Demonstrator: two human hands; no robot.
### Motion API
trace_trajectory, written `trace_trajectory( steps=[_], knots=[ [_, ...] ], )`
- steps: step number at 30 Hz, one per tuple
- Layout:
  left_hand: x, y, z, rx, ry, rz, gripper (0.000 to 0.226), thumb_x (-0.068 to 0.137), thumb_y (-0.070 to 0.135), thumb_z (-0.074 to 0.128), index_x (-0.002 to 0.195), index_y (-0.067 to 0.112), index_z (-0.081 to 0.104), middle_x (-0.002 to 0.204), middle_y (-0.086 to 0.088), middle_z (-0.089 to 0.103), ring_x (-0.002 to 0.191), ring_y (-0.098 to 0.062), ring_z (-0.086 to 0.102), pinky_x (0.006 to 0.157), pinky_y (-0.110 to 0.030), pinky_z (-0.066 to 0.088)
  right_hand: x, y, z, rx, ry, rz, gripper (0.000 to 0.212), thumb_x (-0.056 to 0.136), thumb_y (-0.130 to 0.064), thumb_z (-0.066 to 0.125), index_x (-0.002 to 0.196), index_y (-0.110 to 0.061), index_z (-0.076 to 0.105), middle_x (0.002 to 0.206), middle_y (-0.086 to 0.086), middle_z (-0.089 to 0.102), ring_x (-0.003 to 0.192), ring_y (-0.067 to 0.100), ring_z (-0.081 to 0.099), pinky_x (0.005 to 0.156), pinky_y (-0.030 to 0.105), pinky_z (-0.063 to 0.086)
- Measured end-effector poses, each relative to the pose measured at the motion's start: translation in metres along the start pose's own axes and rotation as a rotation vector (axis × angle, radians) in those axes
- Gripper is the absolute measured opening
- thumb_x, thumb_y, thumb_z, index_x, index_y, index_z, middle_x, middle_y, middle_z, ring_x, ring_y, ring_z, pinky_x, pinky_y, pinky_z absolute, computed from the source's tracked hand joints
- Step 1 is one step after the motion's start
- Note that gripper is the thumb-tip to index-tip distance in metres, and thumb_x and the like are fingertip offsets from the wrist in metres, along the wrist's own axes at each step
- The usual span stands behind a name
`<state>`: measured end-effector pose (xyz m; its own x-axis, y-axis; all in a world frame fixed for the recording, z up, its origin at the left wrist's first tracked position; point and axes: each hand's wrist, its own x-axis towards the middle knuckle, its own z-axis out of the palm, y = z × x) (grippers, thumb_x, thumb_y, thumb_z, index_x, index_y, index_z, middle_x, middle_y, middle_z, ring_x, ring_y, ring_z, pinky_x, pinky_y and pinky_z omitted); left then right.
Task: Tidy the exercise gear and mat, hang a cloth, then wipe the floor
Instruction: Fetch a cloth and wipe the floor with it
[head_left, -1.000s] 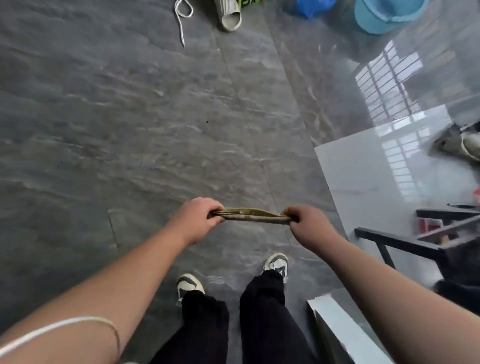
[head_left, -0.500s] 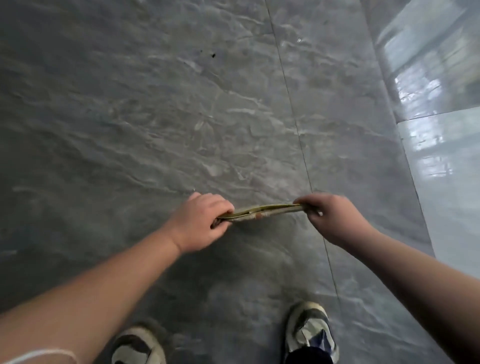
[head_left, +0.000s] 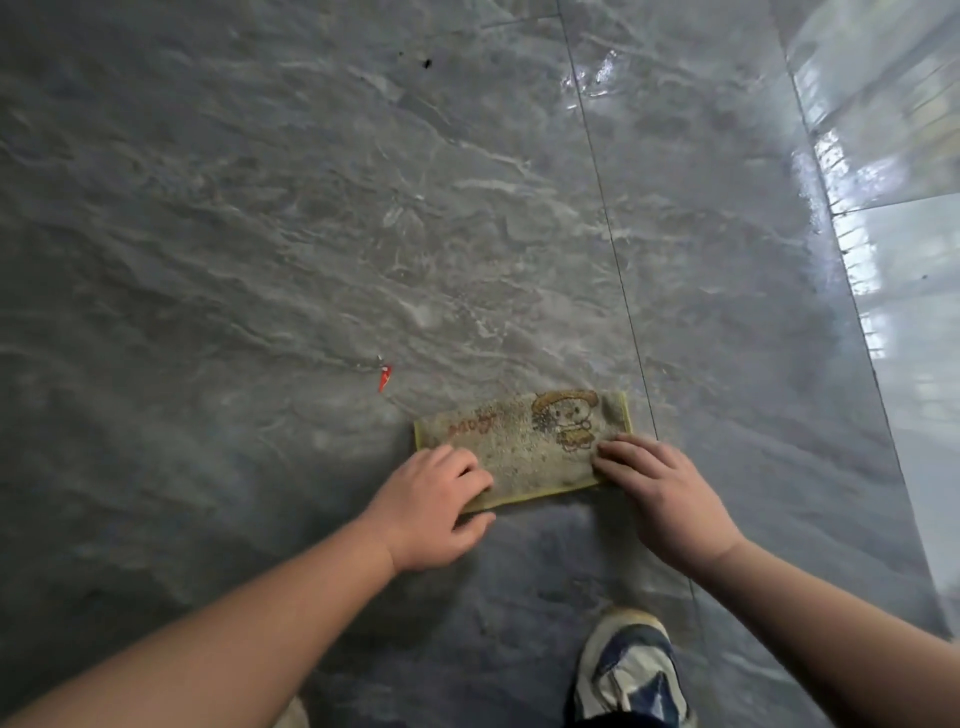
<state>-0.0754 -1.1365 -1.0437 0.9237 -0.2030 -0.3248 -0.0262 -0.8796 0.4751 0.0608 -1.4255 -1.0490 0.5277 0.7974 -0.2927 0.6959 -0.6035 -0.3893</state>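
Note:
A small yellowish cloth (head_left: 524, 441) with a cartoon figure and red lettering lies flat on the grey stone-pattern floor (head_left: 260, 234). My left hand (head_left: 434, 501) presses on its near left corner, fingers over the top and thumb at the front edge. My right hand (head_left: 660, 493) rests palm down on its near right corner. Both hands hold the cloth against the floor.
A small red scrap (head_left: 384, 376) lies on the floor just left of the cloth. Dark specks (head_left: 426, 63) sit farther out. A glossy pale tile strip (head_left: 909, 312) runs along the right. My shoe (head_left: 631, 670) stands close behind the cloth.
The cloth was held edge-on in the air between both fists. It now lies spread flat on the floor with both hands pressing on it, and the view has dropped closer to the floor.

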Motion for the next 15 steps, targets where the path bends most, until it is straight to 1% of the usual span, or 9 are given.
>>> trace_trajectory(
  steps=[2,3,4,5,7,9,10,12,15],
  knots=[
    [0.004,0.006,0.002,0.003,0.202,-0.019,0.02,0.085,0.034,0.056,0.098,0.02,0.062,0.097,0.002,0.059,0.09,-0.022,0.054,0.079,-0.039,0.047,0.0,-0.008,-0.008,-0.048,0.001,0.018,0.05,0.073,-0.024,0.057,0.122,-0.026,0.065,0.134,-0.005,0.059,0.129,0.025,0.05,0.1,0.048,0.04],
    [0.009,0.008,0.003,0.014,0.293,-0.045,0.02,0.084,0.027,0.056,0.101,0.018,0.063,0.1,0.0,0.06,0.093,-0.024,0.055,0.082,-0.04,0.046,0.004,-0.013,-0.012,-0.052,0.036,0.009,0.05,0.07,-0.023,0.058,0.12,-0.025,0.065,0.134,-0.004,0.059,0.13,0.025,0.049,0.1,0.048,0.039],
    [0.015,0.011,0.004,0.035,0.352,-0.09,0.026,0.084,0.024,0.056,0.108,0.016,0.062,0.108,-0.002,0.061,0.101,-0.026,0.055,0.089,-0.042,0.045,0.012,-0.018,-0.014,-0.037,0.081,-0.009,0.05,0.07,-0.021,0.059,0.119,-0.023,0.065,0.135,-0.002,0.059,0.131,0.026,0.048,0.102,0.048,0.039],
    [0.023,0.013,0.007,0.06,0.37,-0.15,0.036,0.084,0.024,0.055,0.118,0.014,0.06,0.119,-0.006,0.059,0.114,-0.028,0.052,0.099,-0.044,0.041,0.023,-0.023,-0.015,-0.012,0.121,-0.034,0.05,0.072,-0.019,0.058,0.121,-0.02,0.065,0.138,0.001,0.057,0.134,0.026,0.046,0.105,0.047,0.038],
    [0.036,0.016,0.013,0.096,0.301,-0.279,0.057,0.088,0.03,0.05,0.141,0.01,0.046,0.146,-0.012,0.045,0.14,-0.032,0.035,0.115,-0.05,0.027,0.048,-0.031,-0.009,0.004,0.14,-0.085,0.053,0.078,-0.019,0.055,0.13,-0.017,0.06,0.147,0.003,0.05,0.14,0.027,0.039,0.113,0.045,0.033],
    [0.041,0.016,0.024,0.113,0.198,-0.354,0.071,0.09,0.039,0.043,0.153,0.009,0.027,0.16,-0.015,0.024,0.15,-0.033,0.016,0.12,-0.053,0.016,0.067,-0.037,0.004,-0.062,0.084,-0.108,0.061,0.085,-0.026,0.051,0.144,-0.015,0.047,0.156,0.005,0.037,0.147,0.028,0.028,0.118,0.048,0.025],
    [0.042,0.014,0.031,0.125,0.16,-0.362,0.074,0.09,0.042,0.04,0.155,0.011,0.022,0.162,-0.015,0.018,0.15,-0.033,0.013,0.12,-0.054,0.015,0.073,-0.037,0.012,-0.113,0.045,-0.122,0.064,0.088,-0.031,0.049,0.15,-0.015,0.039,0.16,0.006,0.031,0.149,0.028,0.023,0.119,0.05,0.023],
    [0.039,0.011,0.041,0.155,0.115,-0.332,0.073,0.092,0.045,0.039,0.155,0.013,0.021,0.163,-0.013,0.017,0.15,-0.032,0.014,0.119,-0.055,0.018,0.076,-0.033,0.025,-0.22,-0.026,-0.178,0.068,0.095,-0.042,0.045,0.155,-0.017,0.027,0.163,0.004,0.023,0.151,0.027,0.018,0.119,0.054,0.02],
    [0.038,0.006,0.051,0.18,0.115,-0.286,0.071,0.092,0.046,0.038,0.154,0.016,0.024,0.163,-0.011,0.017,0.15,-0.031,0.016,0.118,-0.057,0.017,0.072,-0.024,0.033,-0.293,-0.052,-0.206,0.069,0.098,-0.051,0.04,0.157,-0.02,0.02,0.164,0.001,0.017,0.152,0.025,0.014,0.12,0.055,0.016]
  ],
)
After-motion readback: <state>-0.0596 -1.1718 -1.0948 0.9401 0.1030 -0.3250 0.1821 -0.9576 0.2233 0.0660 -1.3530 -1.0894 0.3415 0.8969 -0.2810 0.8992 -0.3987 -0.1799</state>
